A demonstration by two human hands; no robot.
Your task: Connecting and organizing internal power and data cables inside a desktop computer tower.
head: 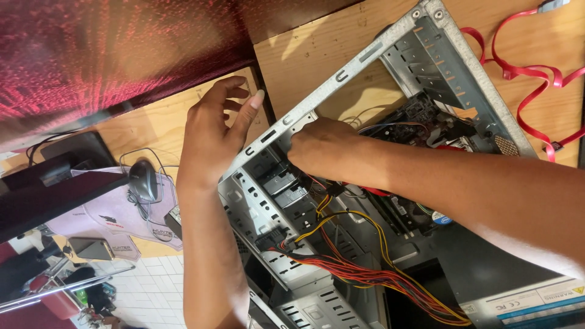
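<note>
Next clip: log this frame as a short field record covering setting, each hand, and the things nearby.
setting: open grey metal computer case lying on a light wooden table
left hand: left hand rests against the outside of the case's edge, fingers spread
right hand: right hand reaches inside the case by the drive bays; what it grips cannot be told
inside case: bundle of red, yellow and black wires
nearby: flat red cables on the table; grey computer mouse

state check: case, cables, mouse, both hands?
Computer case: side panel off, interior exposed.
Power cable bundle: loose, trailing across the case interior.
Red flat cables: lying loose on the wooden table.
Mouse: resting on the mat, untouched.
Left hand: open, against the frame edge.
Right hand: reaching inside, grip hidden.
</note>
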